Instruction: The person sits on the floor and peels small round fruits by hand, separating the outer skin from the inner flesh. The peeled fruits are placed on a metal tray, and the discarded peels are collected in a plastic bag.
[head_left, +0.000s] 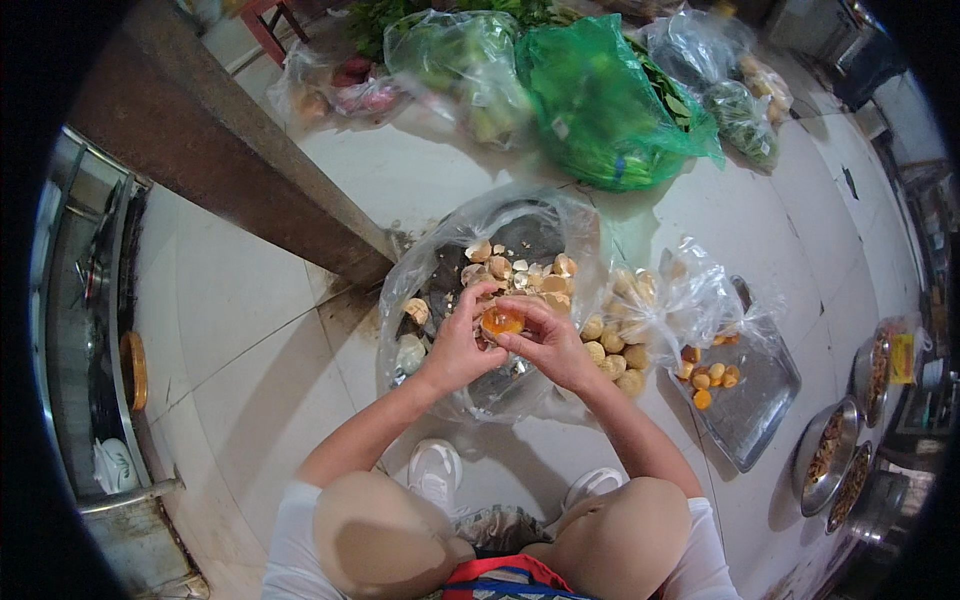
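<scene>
Between both hands is a cracked egg (502, 321) with an orange yolk showing in its open shell. My left hand (463, 341) grips it from the left, and my right hand (546, 339) pinches its right side. Below them, a clear plastic bag (405, 262) is spread over a dark round surface. Broken brownish eggshells (555, 283) are heaped beyond my hands, with a loose shell piece (415, 310) at the left. Whole eggs with a rough pale coating (613, 366) lie to the right. Orange yolks (701, 381) rest on a metal tray (757, 405) farther right.
A rusty metal post (262, 165) stands at the upper left. Bagged green vegetables (600, 112) line the floor at the top. Metal bowls of food pieces (829, 457) stand at the far right. My shoes (435, 471) are just below the plastic bag.
</scene>
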